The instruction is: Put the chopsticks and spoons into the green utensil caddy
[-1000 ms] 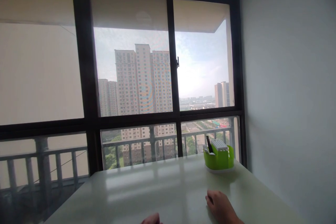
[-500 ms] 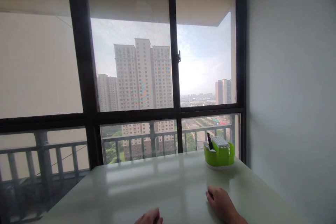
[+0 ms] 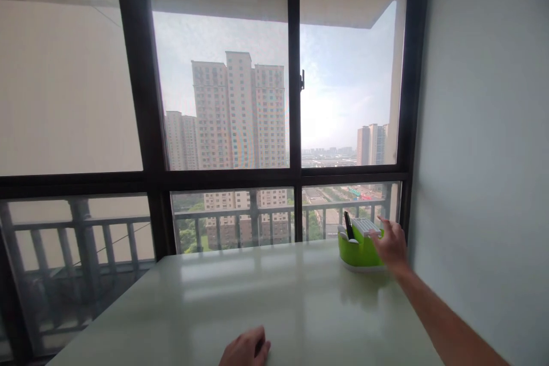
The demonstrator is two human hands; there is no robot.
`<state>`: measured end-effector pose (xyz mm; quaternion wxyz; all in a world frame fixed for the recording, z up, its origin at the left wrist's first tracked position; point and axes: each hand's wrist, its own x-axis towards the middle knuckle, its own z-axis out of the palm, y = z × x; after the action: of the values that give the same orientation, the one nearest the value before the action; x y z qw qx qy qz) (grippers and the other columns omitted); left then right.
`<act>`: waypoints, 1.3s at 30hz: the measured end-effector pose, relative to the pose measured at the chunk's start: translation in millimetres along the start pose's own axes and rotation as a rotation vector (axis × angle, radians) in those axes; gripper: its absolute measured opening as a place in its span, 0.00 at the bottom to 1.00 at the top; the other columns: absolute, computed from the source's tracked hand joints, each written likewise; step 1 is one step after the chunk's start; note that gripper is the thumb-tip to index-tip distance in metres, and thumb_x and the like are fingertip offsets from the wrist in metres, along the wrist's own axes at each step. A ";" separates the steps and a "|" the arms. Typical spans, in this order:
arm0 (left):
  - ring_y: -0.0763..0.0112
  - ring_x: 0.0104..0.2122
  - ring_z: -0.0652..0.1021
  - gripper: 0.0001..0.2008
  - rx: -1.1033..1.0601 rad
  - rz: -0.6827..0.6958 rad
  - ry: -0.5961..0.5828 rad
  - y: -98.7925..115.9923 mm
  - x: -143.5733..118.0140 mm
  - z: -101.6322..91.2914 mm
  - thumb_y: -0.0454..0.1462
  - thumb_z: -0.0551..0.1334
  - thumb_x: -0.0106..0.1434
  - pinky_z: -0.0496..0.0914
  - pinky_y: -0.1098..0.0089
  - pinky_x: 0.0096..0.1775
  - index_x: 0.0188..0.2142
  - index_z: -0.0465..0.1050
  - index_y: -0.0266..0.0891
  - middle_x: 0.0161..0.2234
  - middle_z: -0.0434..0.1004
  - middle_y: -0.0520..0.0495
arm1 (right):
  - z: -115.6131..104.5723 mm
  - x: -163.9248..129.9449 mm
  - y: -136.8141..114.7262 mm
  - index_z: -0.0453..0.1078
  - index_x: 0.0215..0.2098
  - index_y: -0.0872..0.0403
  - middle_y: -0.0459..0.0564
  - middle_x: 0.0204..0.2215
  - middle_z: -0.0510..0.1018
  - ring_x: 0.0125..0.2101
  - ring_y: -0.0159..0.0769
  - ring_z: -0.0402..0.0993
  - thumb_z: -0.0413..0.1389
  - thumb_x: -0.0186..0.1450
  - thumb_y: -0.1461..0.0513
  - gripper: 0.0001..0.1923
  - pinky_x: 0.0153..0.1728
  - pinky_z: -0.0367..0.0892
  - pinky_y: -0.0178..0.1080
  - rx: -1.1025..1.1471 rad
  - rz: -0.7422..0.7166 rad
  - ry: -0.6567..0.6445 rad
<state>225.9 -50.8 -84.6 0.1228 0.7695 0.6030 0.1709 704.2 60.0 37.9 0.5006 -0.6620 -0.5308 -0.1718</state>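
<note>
A green caddy [image 3: 359, 253] with a white base stands at the far right of the table. Black sticks [image 3: 348, 226], perhaps chopsticks, and white spoon-like ends poke up on its left side. A white slatted piece [image 3: 364, 226] sits in its top. My right hand [image 3: 391, 243] is stretched out at the caddy's right side, fingers apart, covering that end; whether the fingertips touch it I cannot tell. Low in the middle, my left hand [image 3: 246, 347] lies on the table with its fingers loosely curled in, and nothing shows in it.
The pale glossy table [image 3: 206, 297] reaches to a dark-framed window [image 3: 295, 126], beyond which are a railing [image 3: 253, 217] and tall buildings [image 3: 240, 108]. A plain wall [image 3: 484, 126] rises close along the right side.
My right hand has moved from the near part of the table forward and right to the caddy, its fingers opening. My left hand stays curled on the table. The view has shifted slightly.
</note>
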 end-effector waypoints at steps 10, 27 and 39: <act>0.64 0.37 0.79 0.11 -0.028 -0.001 0.036 2.7 -5.5 -1.6 0.43 0.53 0.67 0.62 0.69 0.38 0.32 0.70 0.44 0.34 0.81 0.49 | 18.2 22.7 -12.9 0.69 0.63 0.56 0.58 0.45 0.78 0.39 0.43 0.76 0.58 0.67 0.57 0.28 0.37 0.68 0.35 -0.065 0.078 -0.439; 0.68 0.33 0.76 0.20 -0.298 -0.003 0.236 -3.7 -10.1 -4.3 0.54 0.56 0.67 0.68 0.69 0.40 0.49 0.66 0.44 0.36 0.75 0.51 | 7.8 -140.5 -188.2 0.63 0.67 0.42 0.58 0.47 0.71 0.37 0.46 0.72 0.51 0.70 0.40 0.32 0.32 0.65 0.39 0.090 -0.232 -0.433; 0.54 0.49 0.76 0.32 -0.471 -0.041 0.435 -9.6 -2.1 -8.7 0.60 0.57 0.62 0.73 0.58 0.49 0.56 0.68 0.40 0.51 0.75 0.38 | 36.9 -166.0 -119.4 0.66 0.66 0.47 0.56 0.50 0.76 0.50 0.54 0.71 0.47 0.72 0.43 0.30 0.55 0.65 0.56 0.543 -0.093 -0.259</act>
<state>213.4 -50.6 -80.7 0.1691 0.6528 0.5744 0.4639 525.8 -4.6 -46.9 0.5789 -0.4952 -0.6466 0.0395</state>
